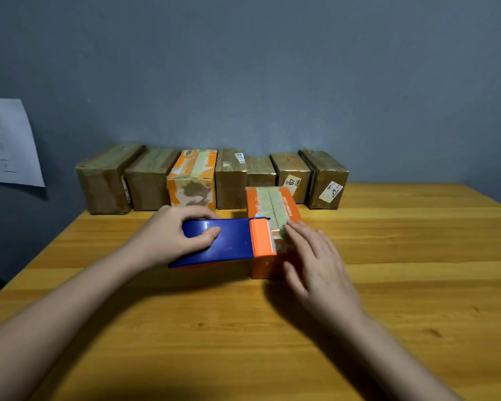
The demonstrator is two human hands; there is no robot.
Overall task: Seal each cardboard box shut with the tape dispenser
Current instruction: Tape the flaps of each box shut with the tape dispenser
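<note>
From the head camera we see a wooden table (388, 285) set against a grey-blue wall (272, 68). Near its middle lies an orange cardboard box (265, 266), long side running away from us, pale tape along its top. Our left hand (171, 235) grips the blue body of the tape dispenser (232, 241), thumb curled on top and fingers wrapped over the far edge. The dispenser's orange head sits on the box's near top end, touching it. Our right hand (310, 256) lies flat with straight, spread fingers, pressing the box top just beside the dispenser head. Behind, along the wall, we count 7 taped boxes (232, 180) in a row, 1 of them orange. A sheet of paper (9, 140) with handwriting hangs at the left.
</note>
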